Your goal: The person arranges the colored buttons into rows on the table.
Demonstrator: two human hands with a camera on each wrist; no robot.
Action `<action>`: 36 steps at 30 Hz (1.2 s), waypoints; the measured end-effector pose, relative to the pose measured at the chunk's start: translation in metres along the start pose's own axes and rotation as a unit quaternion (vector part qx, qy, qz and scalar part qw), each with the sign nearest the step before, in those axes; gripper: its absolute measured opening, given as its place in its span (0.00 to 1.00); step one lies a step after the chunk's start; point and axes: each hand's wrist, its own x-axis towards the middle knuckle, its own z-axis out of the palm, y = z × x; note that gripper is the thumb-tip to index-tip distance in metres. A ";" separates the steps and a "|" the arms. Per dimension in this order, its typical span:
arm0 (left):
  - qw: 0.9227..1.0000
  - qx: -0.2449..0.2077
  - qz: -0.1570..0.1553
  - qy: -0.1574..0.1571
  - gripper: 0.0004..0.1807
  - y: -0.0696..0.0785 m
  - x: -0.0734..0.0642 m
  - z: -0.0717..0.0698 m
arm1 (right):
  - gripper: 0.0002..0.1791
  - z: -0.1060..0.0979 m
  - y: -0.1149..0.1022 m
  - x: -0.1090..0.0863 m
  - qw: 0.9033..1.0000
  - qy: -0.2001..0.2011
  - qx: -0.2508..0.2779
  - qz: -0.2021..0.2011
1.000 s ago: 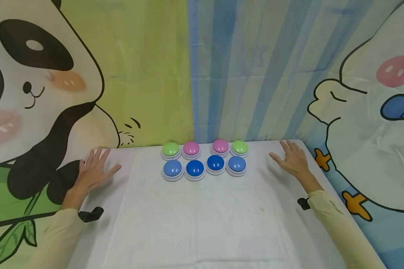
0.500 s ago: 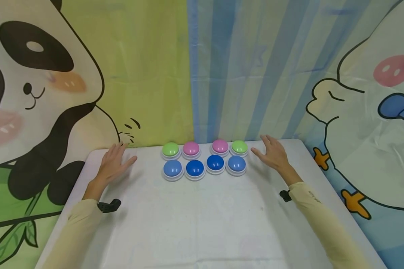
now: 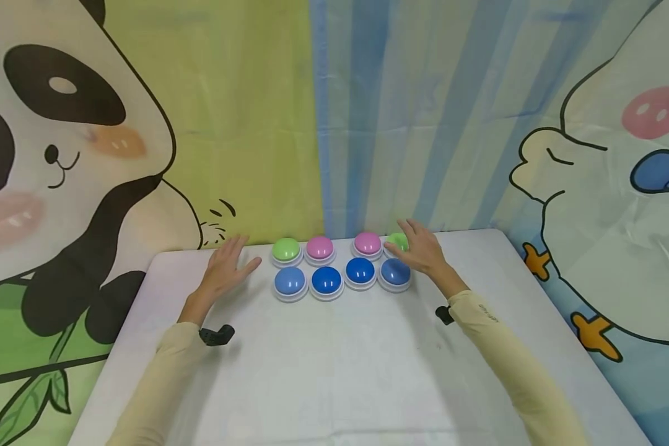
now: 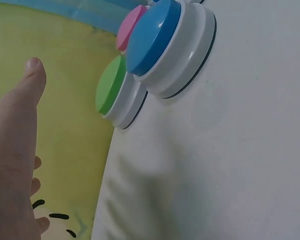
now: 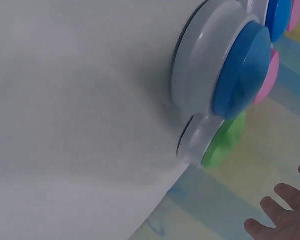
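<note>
Several round push buttons on white bases stand in two rows near the table's far edge. The back row runs left green button (image 3: 286, 249), left pink button (image 3: 319, 248), right pink button (image 3: 367, 243) and right green button (image 3: 396, 240). In front are a left light blue button (image 3: 290, 281), two dark blue buttons (image 3: 326, 280) and a right light blue button (image 3: 395, 272). My left hand (image 3: 223, 271), fingers spread, hovers just left of the group, touching nothing. My right hand (image 3: 424, 251) is spread over the right end, its fingers partly covering the right green button.
The white table (image 3: 323, 365) extends in front of the buttons. Behind it hangs a yellow and blue striped curtain (image 3: 256, 124), with a printed panda (image 3: 139, 223) at left and a pale cartoon figure (image 3: 607, 248) at right. Black wrist cameras (image 3: 217, 336) sit on both sleeves.
Both hands have moved inward from the table's sides toward the buttons, the left going right and the right going left. The buttons have stayed in place on the table.
</note>
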 end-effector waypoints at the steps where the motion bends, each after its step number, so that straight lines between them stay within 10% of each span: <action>1: 1.000 -0.002 -0.001 -0.003 0.47 0.002 0.001 0.002 | 0.46 0.001 -0.003 0.002 1.000 -0.004 0.001 -0.002; 36: 0.996 0.012 0.071 -0.054 0.45 0.075 0.056 0.043 | 0.43 0.042 -0.103 0.045 0.994 -0.050 -0.010 -0.102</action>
